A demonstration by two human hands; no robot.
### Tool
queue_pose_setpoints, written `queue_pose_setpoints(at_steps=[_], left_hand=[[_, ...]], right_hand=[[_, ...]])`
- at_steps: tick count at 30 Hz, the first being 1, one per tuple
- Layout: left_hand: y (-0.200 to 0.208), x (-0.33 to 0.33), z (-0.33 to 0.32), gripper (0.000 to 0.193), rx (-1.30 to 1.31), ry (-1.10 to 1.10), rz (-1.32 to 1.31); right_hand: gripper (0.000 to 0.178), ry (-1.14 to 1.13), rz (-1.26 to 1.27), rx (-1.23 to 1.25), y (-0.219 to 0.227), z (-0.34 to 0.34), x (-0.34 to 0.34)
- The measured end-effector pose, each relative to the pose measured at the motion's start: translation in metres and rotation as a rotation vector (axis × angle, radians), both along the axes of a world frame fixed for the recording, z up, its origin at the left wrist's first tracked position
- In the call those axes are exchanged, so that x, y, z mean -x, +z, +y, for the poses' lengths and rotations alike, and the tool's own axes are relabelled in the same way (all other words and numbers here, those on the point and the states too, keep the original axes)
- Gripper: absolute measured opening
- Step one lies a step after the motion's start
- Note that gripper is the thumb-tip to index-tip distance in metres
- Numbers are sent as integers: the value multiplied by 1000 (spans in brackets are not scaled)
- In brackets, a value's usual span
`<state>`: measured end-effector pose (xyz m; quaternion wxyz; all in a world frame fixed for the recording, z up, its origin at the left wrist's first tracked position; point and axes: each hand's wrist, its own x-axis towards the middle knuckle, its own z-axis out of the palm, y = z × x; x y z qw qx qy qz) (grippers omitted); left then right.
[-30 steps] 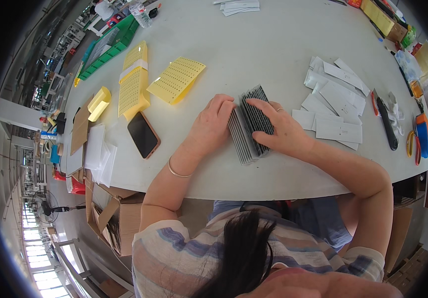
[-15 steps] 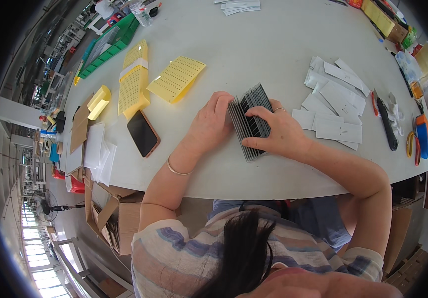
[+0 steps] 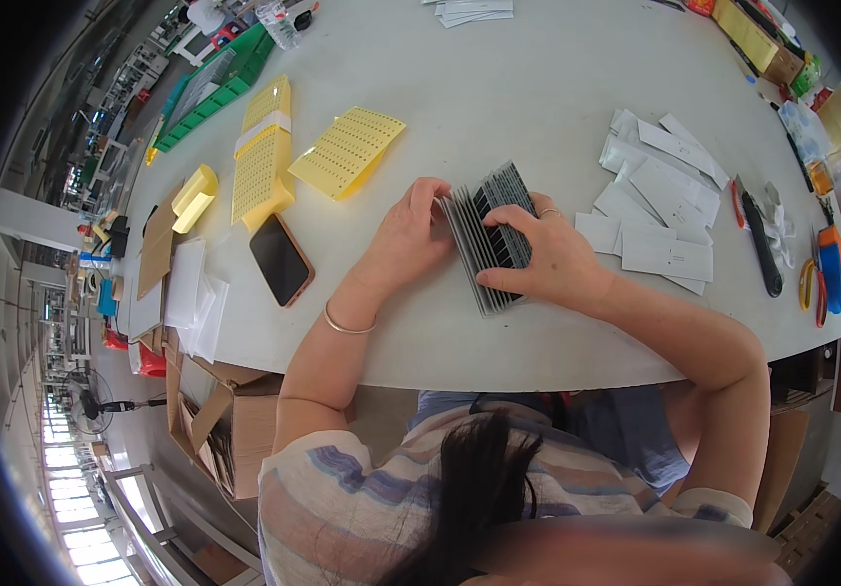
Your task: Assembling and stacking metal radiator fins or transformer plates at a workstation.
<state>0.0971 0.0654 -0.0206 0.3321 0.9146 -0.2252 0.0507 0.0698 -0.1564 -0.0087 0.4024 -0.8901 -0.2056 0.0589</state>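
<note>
A stack of thin grey plates (image 3: 471, 249) stands on edge at the near middle of the pale table (image 3: 518, 98), its plates slightly fanned at the left and packed closer, darker, at the right. The right hand (image 3: 565, 259) has hold of it from the right: thumb and index finger sit well apart over the top edges, and the other fingers bend down at the far right side. The left hand (image 3: 409, 236) is at the far left corner, its fingers curled against the outermost plate; its thumb is hidden, so I cannot tell whether it pinches anything. A bracelet (image 3: 350, 324) circles the left wrist.

To the left of the hands lies a dark-screened phone (image 3: 282, 260), with a perforated yellow sheet (image 3: 347, 151) and a white-banded yellow bundle (image 3: 262, 161) farther off. To the right, white slips (image 3: 659, 200) overlap in a loose pile, and beyond them lie a black-handled tool (image 3: 762, 249) and orange-handled scissors (image 3: 836, 269). A green crate (image 3: 220, 93) rests at the far left, and an open cardboard box (image 3: 256, 439) stands below the table's near left edge.
</note>
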Motion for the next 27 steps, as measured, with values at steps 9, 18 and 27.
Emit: queue_pose_setpoints(at_steps=[9, 18, 27], left_hand=[[-2, -1, 4, 38, -21, -5, -3], [-4, -9, 8, 26, -177, -80, -220], [5, -5, 9, 25, -296, -168, -301]], right_hand=[[60, 11, 3, -4, -3, 0, 1], [60, 20, 8, 1, -2, 0, -3], [61, 11, -15, 7, -2, -2, -1]])
